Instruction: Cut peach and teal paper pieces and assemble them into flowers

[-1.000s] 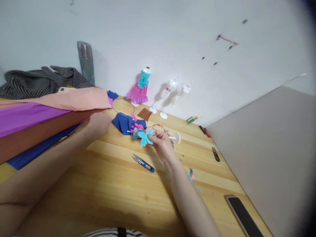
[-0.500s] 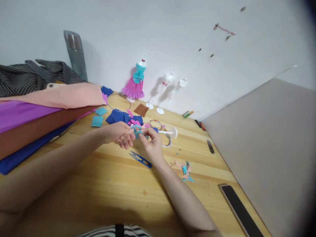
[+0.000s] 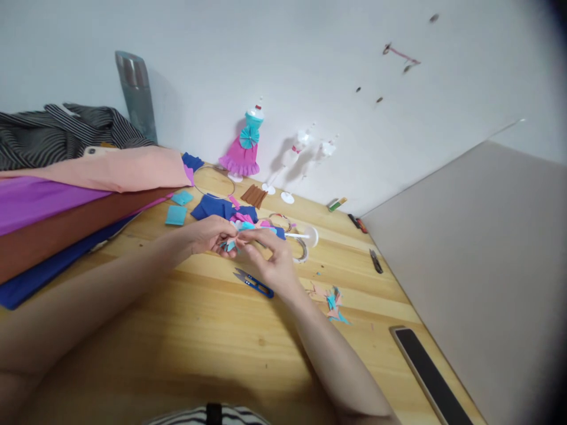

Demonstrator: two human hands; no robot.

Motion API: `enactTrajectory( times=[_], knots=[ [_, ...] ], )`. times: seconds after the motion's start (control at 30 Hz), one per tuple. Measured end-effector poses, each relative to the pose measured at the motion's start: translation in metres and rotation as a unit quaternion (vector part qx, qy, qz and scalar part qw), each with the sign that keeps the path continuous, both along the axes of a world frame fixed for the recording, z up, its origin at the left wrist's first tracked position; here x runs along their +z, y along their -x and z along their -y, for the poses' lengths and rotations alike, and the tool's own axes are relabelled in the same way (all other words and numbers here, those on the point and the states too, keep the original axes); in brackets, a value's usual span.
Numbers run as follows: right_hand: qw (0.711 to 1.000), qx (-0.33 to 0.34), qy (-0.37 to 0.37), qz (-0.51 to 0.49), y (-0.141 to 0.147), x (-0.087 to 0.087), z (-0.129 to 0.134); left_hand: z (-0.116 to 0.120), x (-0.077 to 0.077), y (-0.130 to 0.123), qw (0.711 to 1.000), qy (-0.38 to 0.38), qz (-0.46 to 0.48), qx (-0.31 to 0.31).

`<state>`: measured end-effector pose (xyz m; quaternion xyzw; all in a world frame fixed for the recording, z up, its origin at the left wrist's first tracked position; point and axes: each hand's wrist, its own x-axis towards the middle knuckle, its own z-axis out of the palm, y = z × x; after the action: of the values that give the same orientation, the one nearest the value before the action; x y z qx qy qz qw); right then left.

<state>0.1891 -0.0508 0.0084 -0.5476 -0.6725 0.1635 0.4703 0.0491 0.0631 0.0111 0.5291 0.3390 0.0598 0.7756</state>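
Left hand (image 3: 209, 235) grips the pink-and-blue petals (image 3: 230, 242), best held lightly at their base; right hand (image 3: 277, 264) pinches their edge, where a soft touch should spare creases; all above the bench (image 3: 199, 348), short of its wall-side edge.

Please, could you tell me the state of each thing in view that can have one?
Peach-and-blue petals: held between left hand and right hand.
Blue snips: lying, blades apart.
Bottle: upright, capped.
Dressed figure: standing, skirt on.
Two white figures: standing, undressed.
White round-based stand: on its side.
Phone at lower right: screen dark.
Black cutter: blade position unclear.
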Motion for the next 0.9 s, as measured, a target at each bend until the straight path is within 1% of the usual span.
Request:
enactTrajectory(
  times=[0.1, 0.13, 0.2, 0.27, 0.33, 0.4, 0.43, 0.47, 0.5, 0.53, 0.57, 0.63, 0.67, 0.73, 0.77, 0.8, 0.83, 0.9],
  knots=[
    [0.992, -0.053, 0.051, -0.106, -0.023, 0.01, 0.012, 0.0, 0.003, 0.002, 1.0, -0.019, 0.005, -0.014],
    [0.988, -0.068, 0.077, -0.114, -0.036, 0.011, 0.021, 0.0, 0.004, 0.002, 0.999, -0.028, 0.007, -0.014],
    [0.982, -0.137, 0.11, -0.075, -0.068, 0.006, 0.05, -0.001, 0.003, 0.003, 0.999, -0.04, 0.011, -0.011],
    [0.964, -0.231, 0.129, 0.009, -0.101, -0.012, 0.091, -0.001, 0.002, 0.003, 0.999, -0.041, 0.016, -0.014],
    [0.927, -0.326, 0.159, 0.094, -0.128, -0.04, 0.137, -0.002, 0.001, 0.001, 0.999, -0.033, 0.019, -0.022],
    [0.882, -0.391, 0.216, 0.152, -0.147, -0.07, 0.172, -0.001, -0.001, 0.0, 0.999, -0.023, 0.024, -0.027],
    [0.851, -0.433, 0.249, 0.164, -0.154, -0.083, 0.182, -0.001, -0.003, -0.002, 0.999, -0.018, 0.025, -0.028],
    [0.819, -0.472, 0.278, 0.173, -0.158, -0.093, 0.185, 0.0, -0.004, -0.002, 0.999, -0.014, 0.028, -0.029],
    [0.797, -0.491, 0.303, 0.181, -0.16, -0.1, 0.183, 0.0, -0.006, -0.003, 0.999, -0.012, 0.03, -0.031],
    [0.79, -0.491, 0.316, 0.188, -0.16, -0.104, 0.175, 0.0, -0.007, -0.004, 0.999, -0.01, 0.032, -0.034],
    [0.797, -0.475, 0.32, 0.194, -0.159, -0.104, 0.164, 0.001, -0.009, -0.004, 0.999, -0.01, 0.036, -0.037],
    [0.831, -0.407, 0.311, 0.215, -0.151, -0.101, 0.137, 0.001, -0.011, -0.004, 0.998, -0.014, 0.041, -0.045],
    [0.844, -0.382, 0.306, 0.222, -0.145, -0.098, 0.125, 0.002, -0.011, -0.004, 0.998, -0.016, 0.039, -0.046],
    [0.865, -0.332, 0.296, 0.232, -0.128, -0.095, 0.109, 0.004, -0.01, -0.004, 0.998, -0.019, 0.032, -0.047],
    [0.879, -0.299, 0.282, 0.241, -0.118, -0.094, 0.107, 0.005, -0.01, -0.004, 0.998, -0.021, 0.029, -0.047],
    [0.901, -0.246, 0.243, 0.26, -0.107, -0.093, 0.107, 0.006, -0.008, -0.004, 0.998, -0.023, 0.028, -0.049],
    [0.915, -0.207, 0.205, 0.278, -0.097, -0.093, 0.11, 0.007, -0.007, -0.004, 0.998, -0.026, 0.029, -0.051],
    [0.929, -0.188, 0.144, 0.284, -0.08, -0.093, 0.117, 0.01, -0.006, -0.004, 0.997, -0.032, 0.033, -0.055]
  ],
)
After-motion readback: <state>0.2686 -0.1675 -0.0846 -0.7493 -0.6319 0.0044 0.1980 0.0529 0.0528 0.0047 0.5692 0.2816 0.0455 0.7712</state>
